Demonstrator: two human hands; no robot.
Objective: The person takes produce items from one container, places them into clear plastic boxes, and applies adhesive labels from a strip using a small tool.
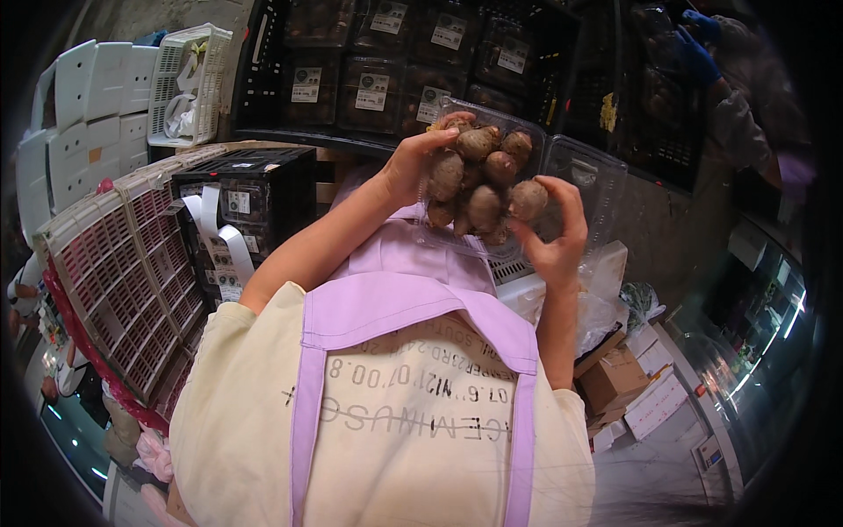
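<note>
A clear plastic clamshell box (471, 247) full of small brown taro-like corms (484, 205) is held up before my lilac apron (402, 253). Its see-through lid (596, 191) hangs folded out to the right. My left hand (409, 165) grips the box's far left side, thumb over the rim beside the corms. Between the thumb and fingers of my right hand (560, 237) is a single round corm (529, 199), at the box's right edge. Whether that corm touches the others is unclear.
Beyond my hands a black crate (263, 66) holds several labelled, closed boxes. White crates (191, 85) stand at far left, near stacked black crates (244, 161) draped with a label strip (227, 244). A co-worker's blue-gloved hands (698, 46) are at upper right; cardboard boxes (612, 379) lie lower right.
</note>
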